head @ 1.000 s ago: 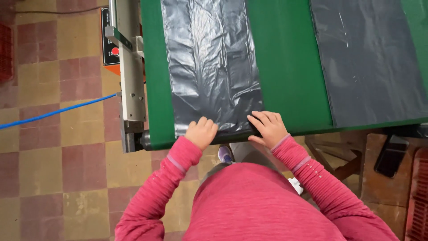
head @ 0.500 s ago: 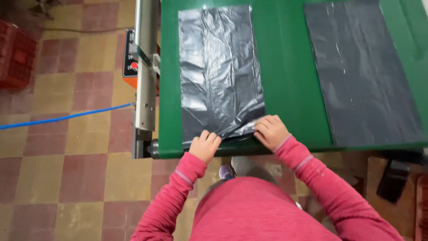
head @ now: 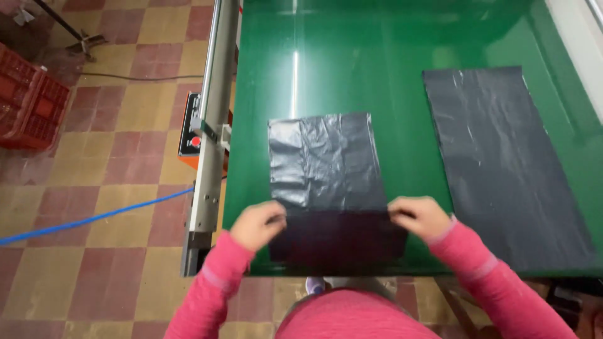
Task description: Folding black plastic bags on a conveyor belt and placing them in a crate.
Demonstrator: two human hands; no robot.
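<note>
– Where is our black bag (head: 326, 166)?

– Low in the middle of the frame, flat on the green table (head: 402, 81). Its long side runs from us up toward the top of the frame.

– What do our hands do?

– Our left hand (head: 256, 225) pinches the bag's left edge and our right hand (head: 419, 217) pinches its right edge. Another black bag (head: 502, 163) lies on the right, well apart.
</note>
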